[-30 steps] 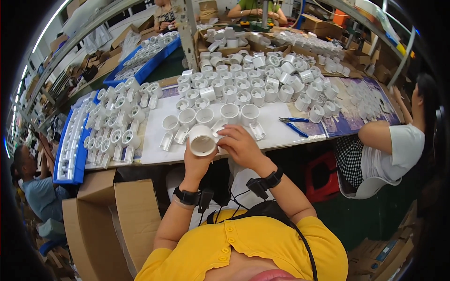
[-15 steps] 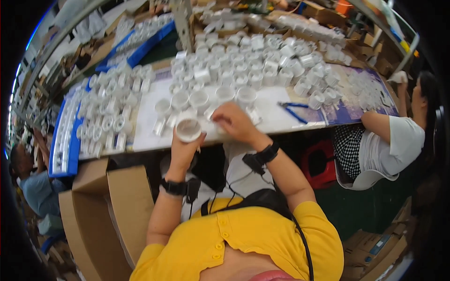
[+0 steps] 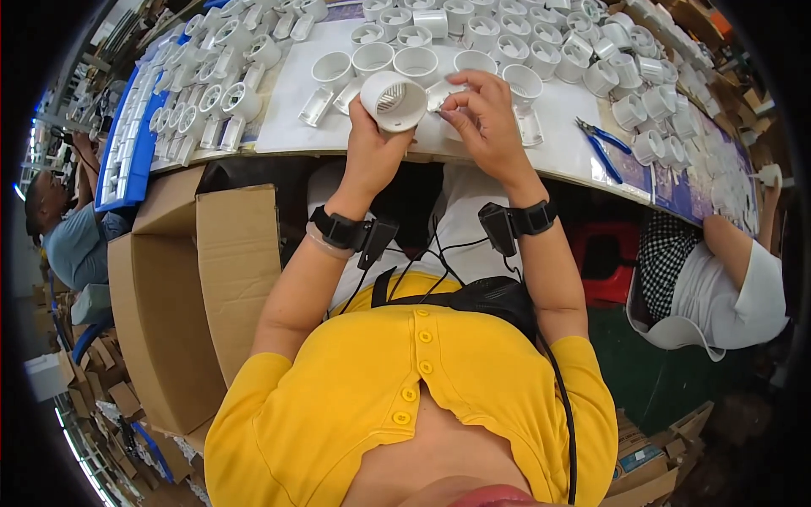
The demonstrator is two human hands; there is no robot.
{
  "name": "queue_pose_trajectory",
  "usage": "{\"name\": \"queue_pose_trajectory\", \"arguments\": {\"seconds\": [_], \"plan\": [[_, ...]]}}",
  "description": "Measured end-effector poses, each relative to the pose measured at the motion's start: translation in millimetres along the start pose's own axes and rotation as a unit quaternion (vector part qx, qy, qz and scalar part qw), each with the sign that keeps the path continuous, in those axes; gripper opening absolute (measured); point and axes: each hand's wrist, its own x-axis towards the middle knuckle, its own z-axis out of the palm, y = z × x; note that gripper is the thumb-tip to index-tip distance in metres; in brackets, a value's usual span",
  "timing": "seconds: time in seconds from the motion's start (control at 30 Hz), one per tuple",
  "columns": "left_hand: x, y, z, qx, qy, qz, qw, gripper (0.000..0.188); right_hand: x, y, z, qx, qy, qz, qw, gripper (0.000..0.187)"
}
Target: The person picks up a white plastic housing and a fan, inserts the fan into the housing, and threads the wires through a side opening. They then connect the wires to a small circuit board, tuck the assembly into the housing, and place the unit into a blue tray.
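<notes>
My left hand [image 3: 372,156] is closed around a white plastic cup [image 3: 411,108], tilted so that its open mouth shows ribs or slots inside. To its right is my right hand [image 3: 490,127], thumb and fingers pinched together near the cup's rim. Whatever they hold is too small to make out. Just beyond both hands stands a row of white round cups [image 3: 372,59]. Small white rectangular pieces [image 3: 317,107] lie in front of the row, and one of them [image 3: 530,127] is beside my right hand.
Blue-handled pliers [image 3: 604,148] lie on the table [image 3: 279,127] to the right. Many white parts [image 3: 228,101] cover the left side, beside a blue tray [image 3: 127,182]. An open cardboard box [image 3: 236,270] stands below at left. A co-worker [image 3: 718,287] sits at right, another person [image 3: 72,228] at left.
The view has tipped downward, so the table sits higher in the picture. My right hand's fingers have come together in a pinch beside the cup; the left still holds the cup.
</notes>
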Motion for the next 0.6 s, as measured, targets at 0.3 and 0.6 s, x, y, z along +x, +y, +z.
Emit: {"name": "queue_pose_trajectory", "arguments": {"seconds": [0.3, 0.6], "plan": [[3.3, -3.5, 1.5, 0.16, 0.014, 0.108, 0.981, 0.062, 7.9, -13.6, 3.3, -0.026, -0.021, -0.067, 0.997, 0.006], [1.8, 1.2, -0.5, 0.193, -0.003, 0.099, 0.976, 0.065, 13.4, -21.0, 7.9, -0.073, -0.022, -0.106, 0.991, 0.01]]}}
